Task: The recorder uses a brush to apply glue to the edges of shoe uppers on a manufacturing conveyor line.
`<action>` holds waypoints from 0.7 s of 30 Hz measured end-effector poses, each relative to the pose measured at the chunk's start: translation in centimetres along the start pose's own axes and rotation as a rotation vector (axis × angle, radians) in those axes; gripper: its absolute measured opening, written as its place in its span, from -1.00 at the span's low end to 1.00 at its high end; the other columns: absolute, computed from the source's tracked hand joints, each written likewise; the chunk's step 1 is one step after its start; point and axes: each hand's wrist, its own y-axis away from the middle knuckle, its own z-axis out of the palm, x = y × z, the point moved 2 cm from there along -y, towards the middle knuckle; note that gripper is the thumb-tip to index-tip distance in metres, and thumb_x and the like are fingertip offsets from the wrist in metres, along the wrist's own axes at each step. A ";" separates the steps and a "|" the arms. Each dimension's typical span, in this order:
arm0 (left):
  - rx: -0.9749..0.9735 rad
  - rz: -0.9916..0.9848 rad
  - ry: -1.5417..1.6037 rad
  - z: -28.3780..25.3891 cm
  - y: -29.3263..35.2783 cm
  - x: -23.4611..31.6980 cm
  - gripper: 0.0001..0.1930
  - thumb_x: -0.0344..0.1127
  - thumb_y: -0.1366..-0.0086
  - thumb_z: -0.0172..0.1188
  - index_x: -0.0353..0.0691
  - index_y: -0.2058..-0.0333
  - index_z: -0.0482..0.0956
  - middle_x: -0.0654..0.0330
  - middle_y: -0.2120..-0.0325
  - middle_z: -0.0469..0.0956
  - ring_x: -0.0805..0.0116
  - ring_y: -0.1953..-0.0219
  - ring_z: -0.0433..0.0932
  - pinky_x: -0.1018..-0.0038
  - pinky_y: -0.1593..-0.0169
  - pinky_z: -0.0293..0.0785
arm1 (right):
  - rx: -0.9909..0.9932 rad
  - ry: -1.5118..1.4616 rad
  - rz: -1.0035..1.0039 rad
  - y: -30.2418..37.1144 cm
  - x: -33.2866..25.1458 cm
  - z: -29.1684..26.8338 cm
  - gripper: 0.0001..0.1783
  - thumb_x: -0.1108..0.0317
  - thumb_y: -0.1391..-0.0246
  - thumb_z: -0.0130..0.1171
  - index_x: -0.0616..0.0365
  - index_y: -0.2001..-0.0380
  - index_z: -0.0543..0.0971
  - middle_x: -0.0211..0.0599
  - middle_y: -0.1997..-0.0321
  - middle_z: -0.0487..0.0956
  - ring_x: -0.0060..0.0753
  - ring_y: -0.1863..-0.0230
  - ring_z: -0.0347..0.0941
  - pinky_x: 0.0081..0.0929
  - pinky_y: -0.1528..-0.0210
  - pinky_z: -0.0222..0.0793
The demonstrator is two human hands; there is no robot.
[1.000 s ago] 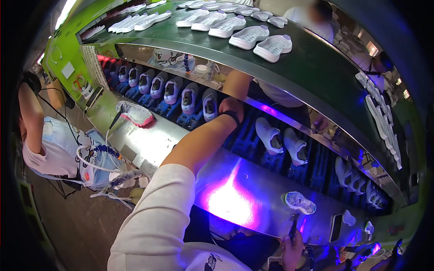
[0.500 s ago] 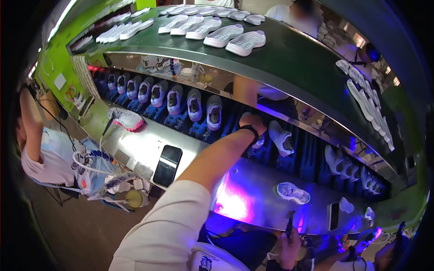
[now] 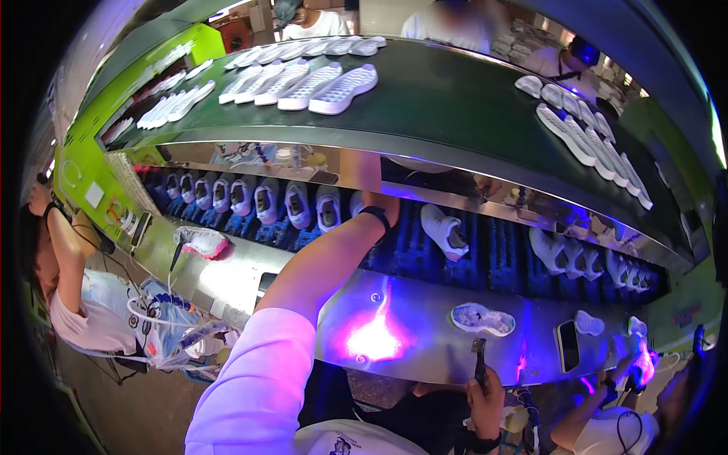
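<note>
My left arm reaches across the bench to the shoe rack, and my left hand (image 3: 384, 203) is beside a pale shoe (image 3: 356, 203). Its fingers are hidden past the wrist, so I cannot make out whether they touch or hold that shoe. At the lower right, my right hand (image 3: 485, 402) is closed around the dark handle of a small brush (image 3: 479, 365), its head pointing up. Just beyond the brush, a white shoe sole (image 3: 483, 319) lies on the metal bench, hollow side up. One light shoe (image 3: 445, 232) stands in the rack right of my left hand.
More pale shoes (image 3: 267, 203) line the blue rack (image 3: 485, 262) on both sides. Above, a dark green belt (image 3: 425, 98) carries rows of white soles (image 3: 343, 89). A phone (image 3: 567, 346) rests on the metal bench (image 3: 409, 311). Co-workers sit at left (image 3: 83, 303) and right (image 3: 607, 432).
My view has turned, shifting the whole scene. My left hand has moved slightly left along the rack, and a shoe now shows at its left. The brush remains in my right hand.
</note>
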 end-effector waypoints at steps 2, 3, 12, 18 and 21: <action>0.166 0.143 0.087 -1.9 -0.3 5.4 -0.52 0.00 -0.22 0.20 -0.10 -0.05 0.58 0.08 -0.07 0.58 0.07 -0.13 0.55 0.11 -0.13 0.49 | 0.040 -0.022 0.021 0.1 0.2 -0.6 -0.59 0.53 -0.21 0.10 0.28 -0.14 0.43 -0.42 0.47 0.53 -0.72 0.58 0.31 -0.69 0.57 0.18; 0.171 0.158 0.100 -2.1 -0.7 7.7 -0.52 0.00 -0.22 0.20 -0.10 -0.05 0.58 0.08 -0.07 0.58 0.07 -0.13 0.55 0.11 -0.13 0.49 | 0.038 -0.029 0.023 0.1 0.4 -0.9 -0.59 0.53 -0.21 0.10 0.29 -0.14 0.43 -0.42 0.46 0.53 -0.71 0.58 0.32 -0.69 0.56 0.19; -0.158 -0.281 0.472 0.1 -1.5 15.3 -0.50 0.05 -0.22 0.15 -0.18 0.02 0.64 -0.02 0.00 0.62 0.10 -0.06 0.61 0.23 -0.07 0.54 | 0.075 0.019 0.053 2.7 1.1 -2.2 -0.53 0.46 -0.19 0.21 0.23 -0.18 0.48 -0.42 0.41 0.60 -0.69 0.52 0.41 -0.64 0.46 0.36; -0.462 -0.113 1.109 -1.2 5.2 9.5 -0.56 0.00 -0.24 0.20 -0.28 0.15 0.67 0.03 0.19 0.68 0.12 0.08 0.67 0.27 0.06 0.61 | 0.103 -0.034 0.015 3.2 2.4 -3.3 -0.53 0.49 -0.19 0.19 0.21 -0.19 0.49 -0.44 0.43 0.56 -0.69 0.52 0.42 -0.65 0.45 0.36; -0.533 -0.098 1.883 -3.3 15.3 6.4 -0.55 -0.20 -0.26 0.30 -0.37 -0.03 0.51 0.11 0.17 0.62 0.35 0.13 0.65 0.44 0.09 0.60 | 0.065 0.060 -0.059 3.1 1.0 -3.8 -0.49 0.49 -0.25 0.12 0.21 -0.27 0.42 -0.45 0.36 0.55 -0.70 0.43 0.39 -0.66 0.36 0.37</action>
